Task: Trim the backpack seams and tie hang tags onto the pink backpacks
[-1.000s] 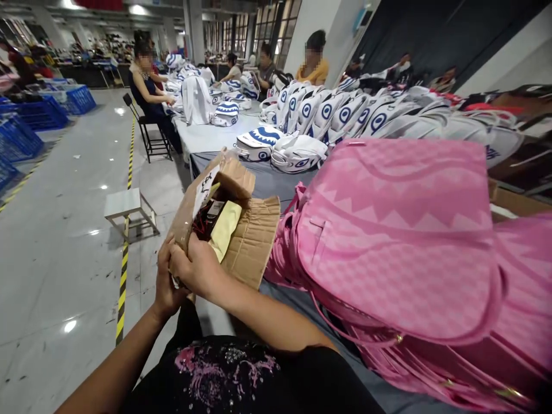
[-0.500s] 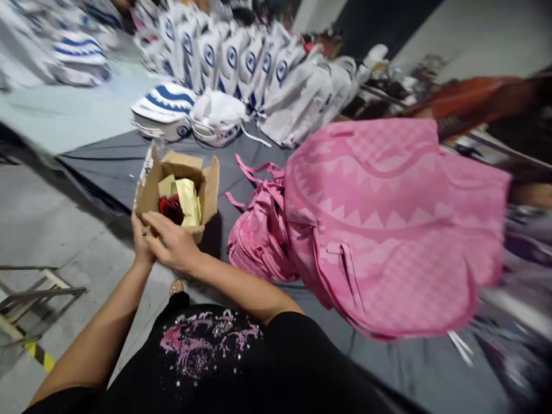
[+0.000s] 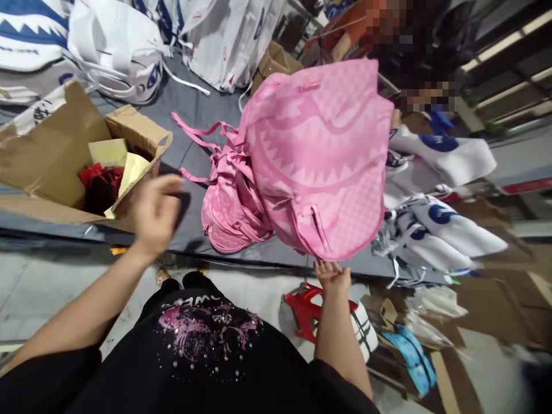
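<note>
A large pink backpack (image 3: 332,167) with a toothed shark-mouth pattern lies on a grey-covered table. My right hand (image 3: 333,275) is at its near edge, palm up with fingers stretched out, the fingertips touching or just under the bag. Beside the backpack, to the left, is a bunched smaller pink bag (image 3: 230,213) with loose straps. My left hand (image 3: 157,215), blurred by motion, hovers at the right side of an opened cardboard box (image 3: 47,149), fingers apart and holding nothing. Inside the box are red pieces (image 3: 101,179) and yellow paper (image 3: 133,172).
White bags with blue patterns (image 3: 116,52) stand along the back of the table. More white-and-blue items (image 3: 448,224) lie at the right. Below the table edge are a red stool (image 3: 302,310) and a blue bag (image 3: 411,356). Another person in orange (image 3: 362,26) is behind the table.
My hands have come apart from the cardboard box. The right hand has moved right to the backpack's near edge, the left stays near the box. The view has turned right.
</note>
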### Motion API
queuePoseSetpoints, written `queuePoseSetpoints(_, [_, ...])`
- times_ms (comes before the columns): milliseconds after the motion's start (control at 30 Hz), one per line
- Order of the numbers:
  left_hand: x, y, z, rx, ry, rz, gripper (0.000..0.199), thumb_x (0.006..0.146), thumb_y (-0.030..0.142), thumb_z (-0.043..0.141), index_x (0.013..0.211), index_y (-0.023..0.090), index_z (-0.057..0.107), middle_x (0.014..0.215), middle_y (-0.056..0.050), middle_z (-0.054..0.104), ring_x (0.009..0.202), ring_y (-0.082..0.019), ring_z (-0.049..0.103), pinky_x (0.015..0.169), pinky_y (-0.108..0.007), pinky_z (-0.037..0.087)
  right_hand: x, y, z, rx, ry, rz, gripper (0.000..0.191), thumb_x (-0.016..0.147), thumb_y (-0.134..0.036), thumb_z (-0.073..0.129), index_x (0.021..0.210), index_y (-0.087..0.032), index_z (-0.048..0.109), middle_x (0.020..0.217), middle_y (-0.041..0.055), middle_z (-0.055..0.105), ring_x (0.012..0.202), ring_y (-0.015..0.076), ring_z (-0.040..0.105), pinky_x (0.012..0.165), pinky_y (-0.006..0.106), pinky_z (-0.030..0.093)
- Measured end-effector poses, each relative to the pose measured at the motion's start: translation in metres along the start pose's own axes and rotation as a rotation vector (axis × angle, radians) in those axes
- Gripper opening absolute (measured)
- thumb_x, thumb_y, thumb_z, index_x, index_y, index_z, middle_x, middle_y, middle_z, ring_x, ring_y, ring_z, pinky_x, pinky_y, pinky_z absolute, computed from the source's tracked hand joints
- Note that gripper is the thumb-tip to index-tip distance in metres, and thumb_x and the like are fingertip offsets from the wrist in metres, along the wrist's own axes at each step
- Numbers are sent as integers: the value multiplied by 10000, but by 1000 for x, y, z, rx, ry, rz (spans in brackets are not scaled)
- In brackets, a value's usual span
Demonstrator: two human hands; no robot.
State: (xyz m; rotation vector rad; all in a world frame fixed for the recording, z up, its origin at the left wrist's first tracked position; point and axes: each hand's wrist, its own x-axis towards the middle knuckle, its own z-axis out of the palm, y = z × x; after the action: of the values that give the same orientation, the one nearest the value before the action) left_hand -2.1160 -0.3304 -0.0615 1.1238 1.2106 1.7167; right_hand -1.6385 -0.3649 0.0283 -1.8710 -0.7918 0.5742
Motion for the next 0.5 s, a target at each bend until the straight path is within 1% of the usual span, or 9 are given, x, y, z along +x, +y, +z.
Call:
queuePoseSetpoints(33, [1,-2,34,-32,-200,-33,590,863,629,603,1271,204,580,1293,-114,638,1151,-276,634,1010,-481,524,18,-5,-4,20,31,-18,538,858,-718,168,744,-273,447,904,103,642,814,218,670,785,487,519])
queuePoseSetpoints(67, [4,-4,67,-74,-352,-104,674,821,682,615,1268,179,580,1285,-148,642,1159,-302,637,1013,-507,517,36,-11,-5,41,48,-41,576,842,-742,165,777,-272,490,961,125,650,868,228,674,799,490,519])
queuePoseSetpoints(100, [10,-5,98,-111,-423,-162,761,786,731,608,1284,156,566,1306,-185,628,1211,-333,614,1037,-538,494,53,-17,-3,60,54,-67,615,828,-757,167,820,-269,540,1013,147,654,919,239,674,809,487,520])
queuePoseSetpoints(167, [23,-3,151,-130,-486,-160,908,739,760,633,1380,133,487,1441,-228,528,1362,-365,502,1129,-562,408,81,-29,4,96,41,-124,689,814,-760,175,919,-250,627,1088,186,657,992,260,672,808,471,526])
queuePoseSetpoints(233, [37,2,188,-136,-470,-114,1010,728,745,667,1475,132,372,1549,-230,409,1467,-360,374,1211,-542,304,97,-40,10,127,12,-182,728,811,-741,203,1000,-224,678,1131,215,658,1018,276,675,789,456,533])
queuePoseSetpoints(300, [47,12,211,-115,-380,-109,1086,727,734,692,1532,144,264,1610,-223,309,1519,-353,276,1250,-526,225,102,-48,13,157,-10,-237,699,798,-712,294,1048,-200,699,1161,235,659,1015,287,683,783,445,541])
queuePoseSetpoints(367, [56,24,225,-62,-255,-111,1136,725,732,706,1561,161,191,1643,-213,233,1545,-347,209,1266,-522,180,98,-55,13,188,-23,-291,600,770,-641,445,1087,-200,701,1194,232,661,1027,285,688,818,429,545])
queuePoseSetpoints(400, [61,31,231,-32,-202,-84,1152,728,733,707,1570,164,164,1655,-207,202,1553,-340,183,1272,-514,161,95,-58,13,208,-24,-326,548,753,-593,513,1095,-206,700,1198,224,666,1038,284,689,840,424,545])
queuePoseSetpoints(500, [86,49,245,25,-115,115,1134,785,724,660,1586,165,84,1680,-174,128,1570,-288,131,1282,-450,143,82,-73,20,281,5,-466,432,679,-454,669,1035,-211,704,1126,185,700,1058,285,687,913,434,535])
